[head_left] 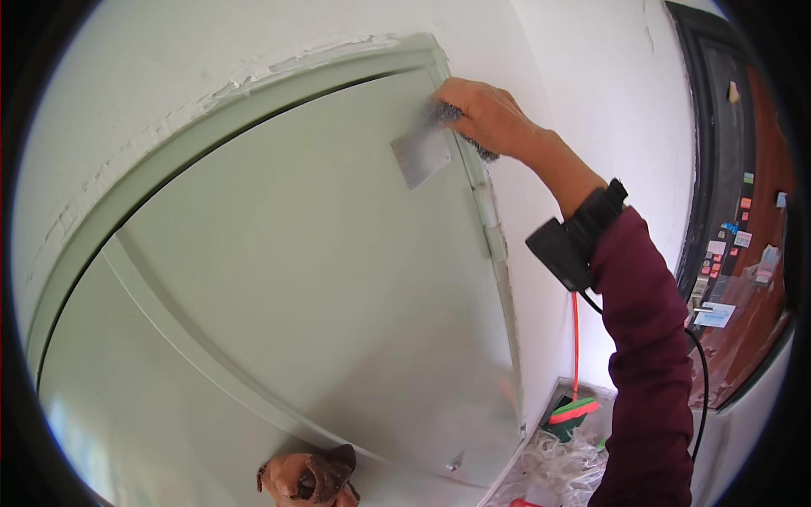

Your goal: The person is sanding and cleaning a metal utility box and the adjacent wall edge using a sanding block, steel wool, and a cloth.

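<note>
High at the right edge of a pale green door (pixel 279 279), my right hand (pixel 486 114) is closed around a wad of grey steel wool (pixel 486 154). A flat, shiny metal scraper blade (pixel 421 158) juts out below the fingers, over the door's face; its handle is hidden. The fingertips and wool are close to the door frame (pixel 439 59), slightly blurred. At the lower edge, my left hand (pixel 291 475) appears closed on a brown, crumpled cloth (pixel 340 466). Its fingers are hard to separate from the cloth.
Rough white plaster (pixel 241 83) borders the frame. A hinge (pixel 488 215) sits on the door's right side. Near the floor corner are a broom (pixel 572 414) with a red handle and clear plastic sheeting (pixel 553 465). A brown door (pixel 764 253) with stickers stands at right.
</note>
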The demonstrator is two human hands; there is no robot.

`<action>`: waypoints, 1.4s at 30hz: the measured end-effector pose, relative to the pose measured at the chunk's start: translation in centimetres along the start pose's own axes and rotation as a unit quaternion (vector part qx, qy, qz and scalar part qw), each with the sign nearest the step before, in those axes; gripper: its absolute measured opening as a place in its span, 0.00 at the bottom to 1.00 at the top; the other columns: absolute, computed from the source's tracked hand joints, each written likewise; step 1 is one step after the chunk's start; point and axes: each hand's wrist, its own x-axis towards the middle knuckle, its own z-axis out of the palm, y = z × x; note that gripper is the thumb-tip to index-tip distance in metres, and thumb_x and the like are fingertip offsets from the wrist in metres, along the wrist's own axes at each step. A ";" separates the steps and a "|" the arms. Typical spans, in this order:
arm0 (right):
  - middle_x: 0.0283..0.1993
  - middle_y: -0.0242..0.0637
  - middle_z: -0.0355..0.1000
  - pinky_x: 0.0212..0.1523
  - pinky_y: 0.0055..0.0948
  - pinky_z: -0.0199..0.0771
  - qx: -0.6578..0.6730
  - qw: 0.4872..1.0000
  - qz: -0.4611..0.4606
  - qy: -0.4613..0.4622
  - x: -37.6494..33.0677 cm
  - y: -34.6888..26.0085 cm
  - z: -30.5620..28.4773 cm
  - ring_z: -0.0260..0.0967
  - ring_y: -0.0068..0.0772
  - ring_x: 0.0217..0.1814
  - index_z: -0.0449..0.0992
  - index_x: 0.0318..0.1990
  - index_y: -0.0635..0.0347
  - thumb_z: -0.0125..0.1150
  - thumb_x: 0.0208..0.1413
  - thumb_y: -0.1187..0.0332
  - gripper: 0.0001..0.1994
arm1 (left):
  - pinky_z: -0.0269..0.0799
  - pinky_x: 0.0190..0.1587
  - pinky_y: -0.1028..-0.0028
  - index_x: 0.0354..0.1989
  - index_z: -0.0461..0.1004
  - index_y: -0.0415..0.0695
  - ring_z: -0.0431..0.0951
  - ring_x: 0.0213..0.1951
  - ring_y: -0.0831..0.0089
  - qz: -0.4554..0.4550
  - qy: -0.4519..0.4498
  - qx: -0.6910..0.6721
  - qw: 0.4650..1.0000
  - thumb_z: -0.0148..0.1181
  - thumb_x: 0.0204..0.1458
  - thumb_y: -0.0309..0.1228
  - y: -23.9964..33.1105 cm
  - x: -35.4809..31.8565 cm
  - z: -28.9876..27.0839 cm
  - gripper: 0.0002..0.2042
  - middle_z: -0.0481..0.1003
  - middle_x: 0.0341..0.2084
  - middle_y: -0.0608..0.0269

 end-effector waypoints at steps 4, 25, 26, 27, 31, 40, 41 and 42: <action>0.40 0.37 0.70 0.46 0.37 0.67 -0.020 1.000 0.010 -0.005 0.4 -0.1 -0.2 0.67 0.44 0.46 0.72 0.42 0.59 0.60 0.48 0.73 0.12 | 0.57 0.15 0.81 0.18 0.63 0.49 0.61 0.14 0.81 0.014 0.000 0.003 1.000 0.68 0.38 0.28 0.1 0.3 -0.1 0.14 0.65 0.13 0.72; 0.41 0.40 0.73 0.46 0.37 0.68 0.123 0.968 0.183 0.123 0.1 -1.8 0.3 0.69 0.44 0.46 0.71 0.43 0.59 0.59 0.50 0.63 0.15 | 0.55 0.14 0.81 0.17 0.62 0.49 0.59 0.13 0.81 0.025 -0.005 -0.001 1.000 0.65 0.42 0.33 0.1 0.4 0.1 0.14 0.64 0.12 0.72; 0.40 0.41 0.73 0.46 0.37 0.68 0.173 0.944 0.188 0.211 0.5 -2.5 0.6 0.69 0.45 0.46 0.71 0.43 0.59 0.58 0.50 0.62 0.15 | 0.55 0.14 0.81 0.17 0.62 0.49 0.59 0.13 0.81 0.014 -0.006 0.003 1.000 0.65 0.42 0.34 0.1 0.4 0.1 0.14 0.65 0.12 0.72; 0.41 0.42 0.72 0.46 0.38 0.68 0.132 0.953 0.165 0.215 1.2 -2.9 0.8 0.69 0.47 0.46 0.70 0.45 0.59 0.56 0.51 0.61 0.16 | 0.55 0.14 0.81 0.17 0.62 0.48 0.60 0.13 0.81 0.003 -0.006 0.008 1.000 0.64 0.43 0.34 0.1 0.3 0.1 0.14 0.65 0.12 0.72; 0.41 0.43 0.70 0.45 0.40 0.68 -0.001 0.948 0.234 0.216 2.4 -3.4 2.4 0.68 0.49 0.47 0.68 0.46 0.59 0.54 0.54 0.63 0.15 | 0.55 0.14 0.81 0.17 0.63 0.48 0.60 0.14 0.82 -0.045 -0.032 -0.036 0.998 0.63 0.44 0.32 -0.4 0.0 0.2 0.13 0.65 0.12 0.71; 0.43 0.46 0.66 0.42 0.42 0.67 0.039 0.925 0.114 0.360 2.9 -1.5 7.6 0.66 0.52 0.44 0.66 0.42 0.61 0.56 0.52 0.63 0.14 | 0.55 0.15 0.82 0.16 0.62 0.48 0.60 0.15 0.83 -0.041 -0.036 -0.111 0.992 0.63 0.44 0.27 -0.8 -0.5 0.5 0.13 0.65 0.13 0.72; 0.44 0.48 0.64 0.42 0.42 0.66 0.048 0.926 0.172 0.333 2.1 -0.7 7.1 0.65 0.53 0.45 0.64 0.43 0.63 0.57 0.50 0.67 0.15 | 0.55 0.16 0.82 0.16 0.62 0.48 0.60 0.15 0.83 -0.020 -0.022 -0.106 0.994 0.63 0.43 0.25 -0.7 -0.4 0.5 0.13 0.65 0.13 0.73; 0.44 0.48 0.64 0.43 0.42 0.67 0.051 0.938 0.196 0.282 1.2 -0.4 7.1 0.65 0.53 0.45 0.64 0.44 0.63 0.57 0.50 0.68 0.15 | 0.55 0.16 0.82 0.16 0.62 0.48 0.60 0.15 0.84 0.003 -0.009 -0.105 0.994 0.63 0.43 0.24 -0.8 -0.5 0.6 0.13 0.65 0.14 0.73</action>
